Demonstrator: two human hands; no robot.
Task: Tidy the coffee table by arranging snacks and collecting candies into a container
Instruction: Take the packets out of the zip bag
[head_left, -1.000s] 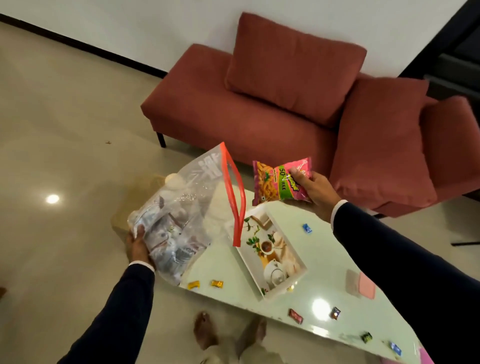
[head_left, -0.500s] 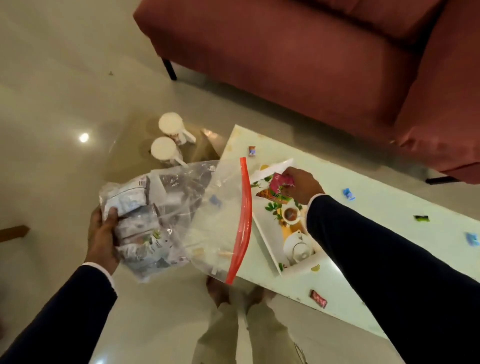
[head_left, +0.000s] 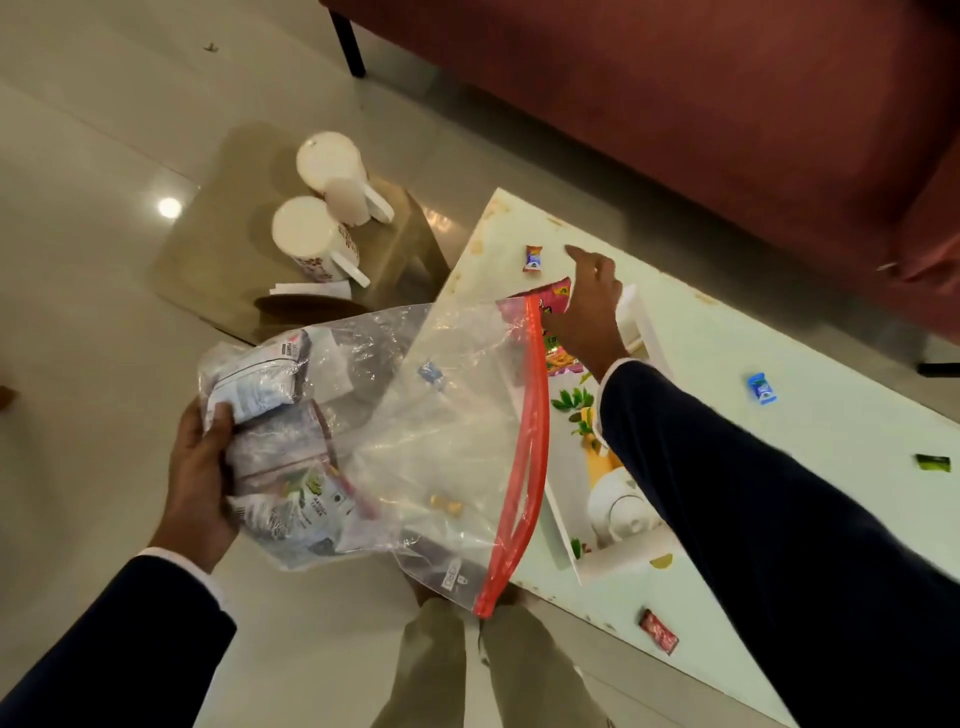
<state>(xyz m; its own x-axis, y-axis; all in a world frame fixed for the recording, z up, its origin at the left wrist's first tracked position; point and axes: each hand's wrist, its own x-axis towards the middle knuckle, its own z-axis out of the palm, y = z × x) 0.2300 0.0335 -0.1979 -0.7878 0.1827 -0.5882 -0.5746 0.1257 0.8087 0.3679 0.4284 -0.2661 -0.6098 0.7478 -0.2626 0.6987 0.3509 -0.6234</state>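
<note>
1. The left hand (head_left: 200, 483) gripped the closed bottom end of a clear zip bag (head_left: 415, 441), fingers curled round the silver snack packets (head_left: 270, 431) bunched inside; this grip was pinching bag and packets together, held out over the floor beside the counter (head_left: 779, 395)
2. Behind the bag, two white mugs (head_left: 322, 218) stood on a low glass side table (head_left: 218, 249), apart from the counter
3. The bag's red zip mouth (head_left: 530, 457) gaped open, hanging over the counter's near-left edge and against the white tray (head_left: 566, 551)
4. A red and blue wrapped candy (head_left: 533, 259) lay near the counter's far corner, just beyond the fingertips of the right hand
5. The pink snack packet (head_left: 558, 338) lay in the far end of the tray, partly hidden by the bag and the hand
6. The right hand (head_left: 589, 317) hovered over that packet, fingers spread and relaxed, the grip holding nothing
7. Farther right on the counter lay a blue candy (head_left: 761, 387), a green candy (head_left: 933, 462) and, near the front edge, a red candy (head_left: 657, 631), all well apart
8. A red sofa (head_left: 675, 93) stood behind the counter
</note>
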